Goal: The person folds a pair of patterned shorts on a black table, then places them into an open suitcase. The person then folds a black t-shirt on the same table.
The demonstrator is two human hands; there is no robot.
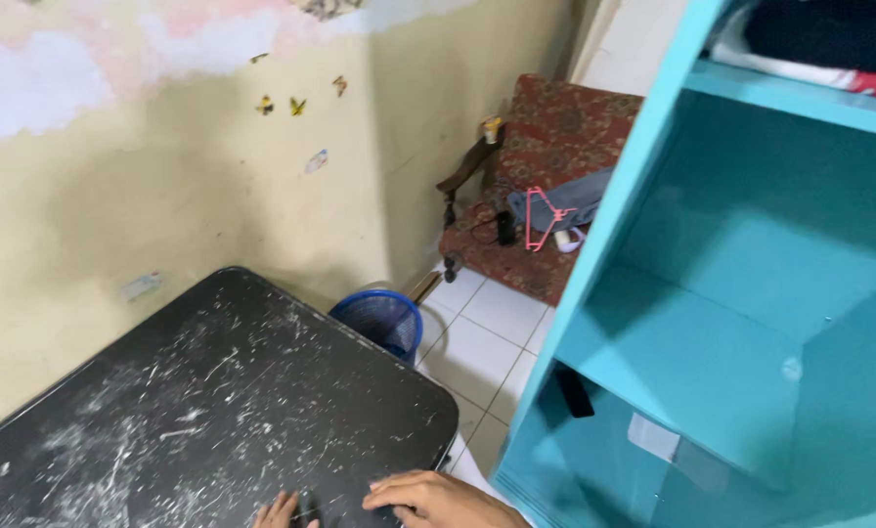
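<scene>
A black table top (pixel 213 401), heavily scratched with white marks, fills the lower left. My right hand (pixel 438 501) lies flat on its near edge with the fingers pointing left and nothing seen in it. Only the fingertips of my left hand (pixel 282 511) show at the bottom edge, touching the table just left of the right hand. The rest of both hands is cut off by the frame.
A turquoise shelf unit (pixel 653 323) stands close on the right, with folded clothes (pixel 819 44) on top and a small black object (pixel 573 391) lower down. A blue mesh bin (pixel 379 321) sits behind the table. A red patterned armchair (pixel 555 147) holds a pink hanger (pixel 541 220). The floor is white tile.
</scene>
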